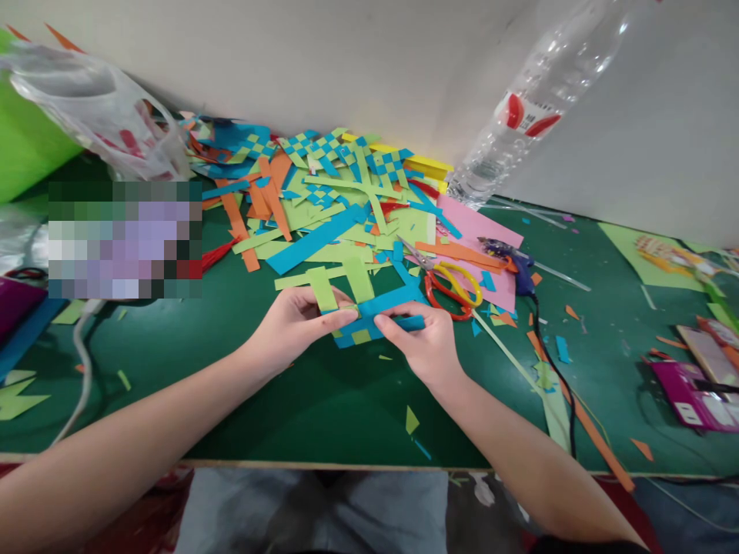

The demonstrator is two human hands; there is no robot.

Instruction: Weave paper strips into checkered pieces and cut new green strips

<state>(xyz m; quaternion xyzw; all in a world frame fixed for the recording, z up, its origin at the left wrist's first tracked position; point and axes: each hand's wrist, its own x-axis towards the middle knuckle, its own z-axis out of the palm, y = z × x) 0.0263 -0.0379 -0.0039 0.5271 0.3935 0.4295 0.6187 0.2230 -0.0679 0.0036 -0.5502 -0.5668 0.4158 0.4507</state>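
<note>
Between my two hands is a small weave of blue and light green paper strips (361, 336), held just above the green table. My left hand (309, 317) pinches its left part, thumb on top, where two green strips stick up. The fingers of my right hand (424, 335) are closed on the blue strips (398, 298) at the right side. Beyond the hands lies a heap of loose green, blue and orange strips (323, 223), with several finished-looking checkered pieces (329, 146) at its back. Scissors with red and yellow handles (453, 288) rest right of the heap.
A clear plastic bottle (519, 115) stands at the back right near a glue gun (523, 273) on pink paper (490, 231). At the left are a plastic bag (104, 100) and a blurred-out device with a cable (84, 362). Paper scraps dot the green table (242, 431).
</note>
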